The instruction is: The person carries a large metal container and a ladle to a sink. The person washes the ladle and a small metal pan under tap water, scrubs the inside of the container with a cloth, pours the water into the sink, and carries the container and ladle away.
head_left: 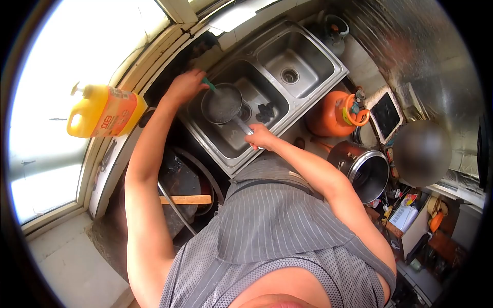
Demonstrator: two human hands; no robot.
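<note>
My left hand [186, 86] is closed around a green piece [207, 83], like a hose end or brush handle, at the rim of a round metal pan [218, 109]. Cloudy water or spray shows inside the pan. My right hand [261, 136] grips the pan's grey handle [243, 125], holding it over the left basin of a steel double sink [233, 164]. Beside the pan, near the drain of that basin, lies a dark crumpled lump [265, 112].
The sink's other basin [303, 64] is at the upper right. An orange gas cylinder [331, 114] and a steel pot [368, 177] stand on the right. A yellow jug [110, 112] is by the window. A wooden strip [186, 199] crosses a large wok-like vessel at left.
</note>
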